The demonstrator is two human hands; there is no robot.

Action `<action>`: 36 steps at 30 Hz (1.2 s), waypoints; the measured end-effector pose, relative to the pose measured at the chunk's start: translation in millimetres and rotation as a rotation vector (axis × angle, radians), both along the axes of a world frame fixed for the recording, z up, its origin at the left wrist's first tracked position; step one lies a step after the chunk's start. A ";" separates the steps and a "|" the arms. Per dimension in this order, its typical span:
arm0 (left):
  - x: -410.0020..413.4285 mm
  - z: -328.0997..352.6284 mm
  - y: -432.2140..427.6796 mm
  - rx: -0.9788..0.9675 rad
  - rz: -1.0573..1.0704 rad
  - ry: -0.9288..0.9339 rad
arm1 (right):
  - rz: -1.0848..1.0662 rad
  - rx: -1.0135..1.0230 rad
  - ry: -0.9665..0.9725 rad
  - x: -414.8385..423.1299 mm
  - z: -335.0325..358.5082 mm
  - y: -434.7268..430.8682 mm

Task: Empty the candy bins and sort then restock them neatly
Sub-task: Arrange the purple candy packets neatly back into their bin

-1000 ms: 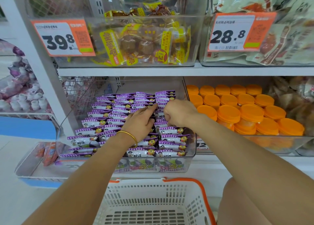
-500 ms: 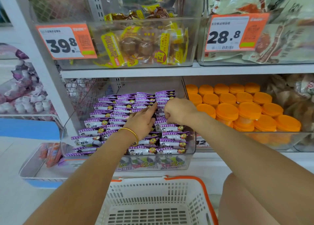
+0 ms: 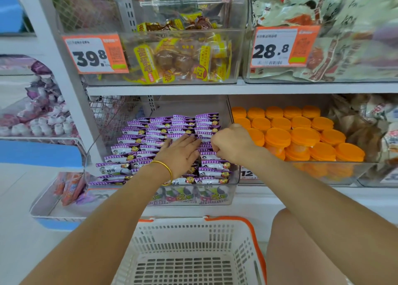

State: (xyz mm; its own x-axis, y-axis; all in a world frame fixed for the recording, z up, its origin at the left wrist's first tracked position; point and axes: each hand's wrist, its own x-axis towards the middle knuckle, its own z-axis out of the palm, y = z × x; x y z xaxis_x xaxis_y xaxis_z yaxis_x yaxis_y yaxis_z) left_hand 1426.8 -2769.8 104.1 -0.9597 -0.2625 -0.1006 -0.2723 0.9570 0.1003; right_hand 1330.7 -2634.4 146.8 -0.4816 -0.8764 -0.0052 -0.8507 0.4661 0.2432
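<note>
L hand [image 3: 179, 155] fingers gone flat, pressing purple packets [image 3: 148, 133] mid bin [image 3: 215, 200]; R hand [image 3: 231, 143] stays curled at bin's right, grip unclear. Rows neat, restock prob nrly done

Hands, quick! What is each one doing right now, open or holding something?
Left hand: open, fingers flat on the purple candy packets.
Right hand: fingers curled at the packets; cannot tell whether it grips one.
</note>
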 end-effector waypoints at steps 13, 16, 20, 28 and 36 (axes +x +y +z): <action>19.4 -3.8 6.5 0.049 0.063 -0.003 | -0.032 -0.160 -0.108 2.6 0.3 -5.2; 21.1 -5.5 8.2 0.011 0.058 0.002 | 0.027 -0.077 -0.160 2.6 4.2 4.0; 25.5 -6.6 11.8 -0.028 0.054 -0.003 | 0.021 0.060 -0.096 8.7 -4.4 0.3; 28.1 -7.8 9.6 -0.011 0.069 -0.018 | -0.027 -0.030 -0.108 13.3 -12.0 -5.5; 34.8 -6.0 12.9 -0.044 0.084 0.058 | 0.027 -0.084 -0.180 23.1 4.3 14.1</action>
